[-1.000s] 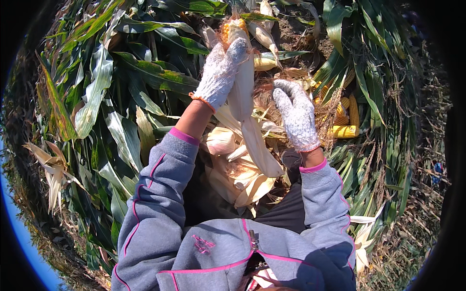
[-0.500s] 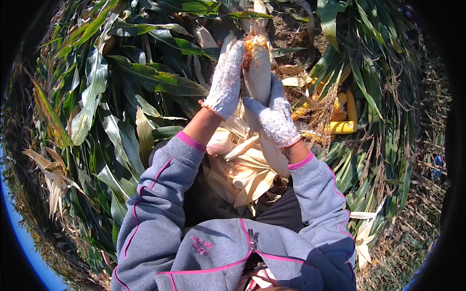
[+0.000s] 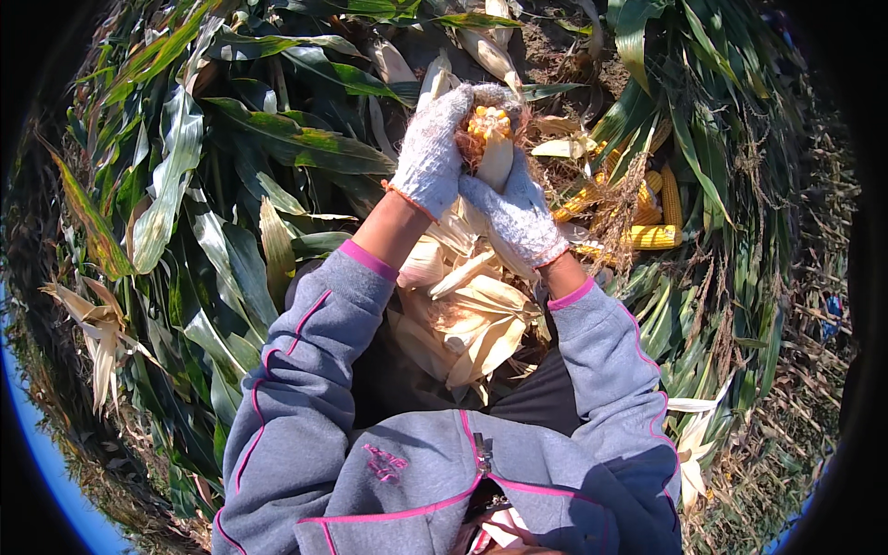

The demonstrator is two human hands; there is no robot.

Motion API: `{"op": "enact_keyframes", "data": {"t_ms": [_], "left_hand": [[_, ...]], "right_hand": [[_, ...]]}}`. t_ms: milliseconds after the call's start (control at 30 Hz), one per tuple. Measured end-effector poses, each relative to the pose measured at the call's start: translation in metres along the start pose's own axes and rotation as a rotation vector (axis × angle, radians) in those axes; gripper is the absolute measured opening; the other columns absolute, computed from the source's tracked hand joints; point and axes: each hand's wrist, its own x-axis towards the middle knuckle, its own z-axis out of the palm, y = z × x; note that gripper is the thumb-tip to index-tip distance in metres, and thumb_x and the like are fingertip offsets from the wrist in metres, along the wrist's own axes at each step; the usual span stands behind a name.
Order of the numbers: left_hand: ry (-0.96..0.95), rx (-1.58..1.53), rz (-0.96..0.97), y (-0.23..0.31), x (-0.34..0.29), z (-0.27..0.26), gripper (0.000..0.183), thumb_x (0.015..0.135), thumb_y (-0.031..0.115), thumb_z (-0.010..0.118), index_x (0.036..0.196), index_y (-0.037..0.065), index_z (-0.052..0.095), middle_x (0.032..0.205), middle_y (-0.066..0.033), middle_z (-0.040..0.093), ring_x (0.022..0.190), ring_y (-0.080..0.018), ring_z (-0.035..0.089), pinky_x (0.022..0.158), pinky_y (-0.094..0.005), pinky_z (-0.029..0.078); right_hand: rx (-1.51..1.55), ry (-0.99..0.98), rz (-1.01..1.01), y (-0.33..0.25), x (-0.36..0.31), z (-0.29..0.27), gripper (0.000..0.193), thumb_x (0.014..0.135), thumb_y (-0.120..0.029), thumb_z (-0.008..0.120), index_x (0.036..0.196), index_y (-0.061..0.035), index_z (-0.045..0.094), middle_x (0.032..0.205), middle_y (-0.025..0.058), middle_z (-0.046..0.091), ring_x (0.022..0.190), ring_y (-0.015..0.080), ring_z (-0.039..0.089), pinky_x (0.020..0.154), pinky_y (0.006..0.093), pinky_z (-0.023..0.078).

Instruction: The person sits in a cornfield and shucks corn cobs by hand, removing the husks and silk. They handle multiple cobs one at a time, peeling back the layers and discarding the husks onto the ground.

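An ear of corn [image 3: 494, 157] is partly husked between my gloved hands, its yellow tip bare, with brown silk around it and pale husk still covering the side toward me. My left hand [image 3: 431, 153], in a white knit glove, is closed round the ear's left and far side. From the right and below, my right hand [image 3: 520, 211] grips the husk-covered part. Some of its fingers are hidden behind the ear. Beneath my hands, between my legs, lies a heap of pale stripped husks [image 3: 462, 319].
Several bare yellow cobs [image 3: 653, 238] lie in a pile to the right, under dry tassels. Unhusked ears [image 3: 490, 57] lie on the soil beyond my hands. Green corn stalks and leaves [image 3: 296, 153] are heaped on the left, and more stalks [image 3: 708, 120] line the right.
My left hand has wrapped over the ear's far side. The ear now tilts with its tip toward me, and the husk strip hanging by my right wrist shows less.
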Motion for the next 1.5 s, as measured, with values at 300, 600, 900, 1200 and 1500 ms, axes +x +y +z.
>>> {"op": "enact_keyframes", "data": {"t_ms": [300,600,900,1200,1500], "left_hand": [[0.002,-0.268,-0.124,0.001,0.006,-0.008,0.033,0.100,0.029,0.048,0.119,0.004,0.058,0.106,-0.0091,0.065,0.093,-0.0228,0.064,0.085,-0.0362,0.055],[0.322,0.070,-0.092,0.048,0.001,-0.007,0.032,0.098,0.026,0.052,0.107,-0.003,0.061,0.065,0.0001,0.051,0.054,-0.0120,0.044,0.058,-0.0306,0.047],[0.408,0.891,0.319,0.045,0.026,-0.056,0.037,0.083,0.012,0.066,0.118,0.002,0.058,0.108,-0.0108,0.062,0.092,-0.0181,0.062,0.082,-0.0292,0.051],[-0.451,0.516,-0.292,-0.007,-0.019,0.016,0.071,0.085,0.027,0.071,0.143,0.004,0.037,0.133,-0.0080,0.050,0.121,-0.0156,0.049,0.104,-0.0307,0.037],[-0.378,0.466,-0.151,-0.030,-0.023,0.017,0.091,0.080,0.023,0.074,0.150,0.004,0.018,0.139,-0.0134,0.043,0.127,-0.0192,0.044,0.106,-0.0323,0.037]], "right_hand": [[1.142,0.086,-0.081,0.015,0.008,0.005,0.040,0.094,-0.025,0.064,0.125,-0.0028,0.053,0.112,0.0036,0.060,0.099,0.0085,0.057,0.082,0.0264,0.048],[1.556,0.455,0.071,0.034,0.026,-0.080,0.066,0.088,-0.059,0.058,0.131,-0.0112,0.045,0.124,0.0154,0.054,0.114,0.0354,0.052,0.099,0.0573,0.042],[1.363,0.576,-0.061,0.059,0.034,-0.105,0.058,0.089,-0.049,0.062,0.125,-0.0063,0.049,0.115,0.0157,0.059,0.106,0.0309,0.058,0.095,0.0471,0.047],[1.053,0.166,-0.226,0.015,0.017,-0.047,0.053,0.096,-0.033,0.058,0.141,-0.0115,0.038,0.122,0.0088,0.055,0.105,0.0210,0.061,0.087,0.0355,0.053],[1.052,0.325,-0.210,0.013,0.024,-0.029,0.051,0.097,-0.030,0.059,0.140,-0.0059,0.044,0.126,0.0040,0.055,0.112,0.0131,0.054,0.096,0.0294,0.044]]}}
